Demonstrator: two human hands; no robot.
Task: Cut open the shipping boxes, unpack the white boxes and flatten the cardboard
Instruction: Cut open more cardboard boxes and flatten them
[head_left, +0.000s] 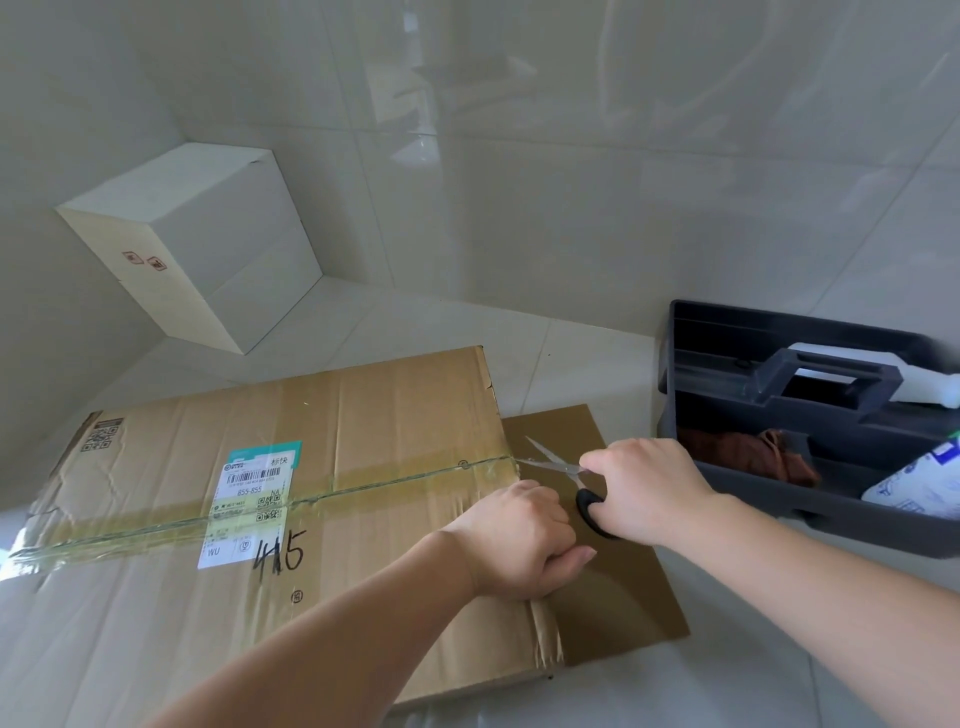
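A large brown shipping box (363, 415) lies on the tiled floor, sealed by a clear tape strip (332, 491) along its top seam, with a shipping label (254, 499) and "415" written on it. My right hand (644, 488) grips black-handled scissors (563, 467); their blades are parted, one tip at the tape on the box's right edge. My left hand (519, 540) grips that right edge of the box, fingers curled over it. A white box (208, 244) stands in the far corner against the wall.
A flat piece of brown cardboard (623, 597) lies under the shipping box's right end. A dark grey tool caddy (769, 415) stands at the right, holding a white bottle (924, 382), a brown cloth (753, 452) and a white packet. Tiled walls close the corner behind.
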